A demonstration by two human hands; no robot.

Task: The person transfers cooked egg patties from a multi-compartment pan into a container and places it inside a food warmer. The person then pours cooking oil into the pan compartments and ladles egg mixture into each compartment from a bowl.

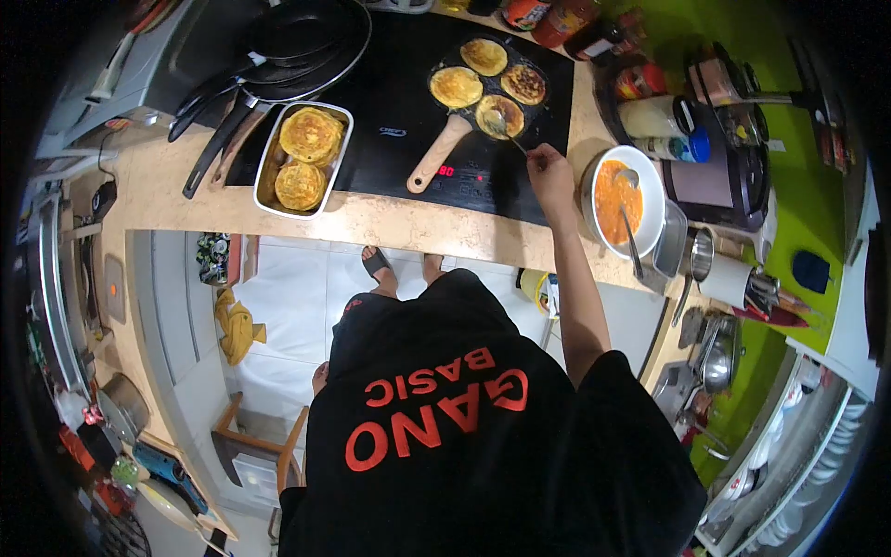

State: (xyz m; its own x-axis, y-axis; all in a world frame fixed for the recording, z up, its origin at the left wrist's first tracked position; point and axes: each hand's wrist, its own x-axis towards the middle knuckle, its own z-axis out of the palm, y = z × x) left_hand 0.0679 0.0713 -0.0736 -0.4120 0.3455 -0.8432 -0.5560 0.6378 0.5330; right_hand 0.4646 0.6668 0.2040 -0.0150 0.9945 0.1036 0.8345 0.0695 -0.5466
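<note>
My right hand [549,176] is closed on the thin handle of a spoon [506,130], its tip on the lower pancake in the four-hollow pan [436,97]. Each hollow holds a round golden pancake, the right one [523,84] browner. The pan's wooden handle [440,154] points down-left over the black hob [390,162]. Right of my hand, a white bowl [655,206] holds orange mixture [614,200] and two spoons. A white-rimmed tray [260,176] at the left contains stacked pancakes [310,136]. My left hand [320,377] hangs low beside my body, mostly hidden.
Stacked black pans [306,56] stand at the back left, handles jutting over the counter [418,221]. Jars [657,116] and a clear container [670,243] flank the bowl. A wooden chair [255,440] and yellow cloth [238,325] are below left.
</note>
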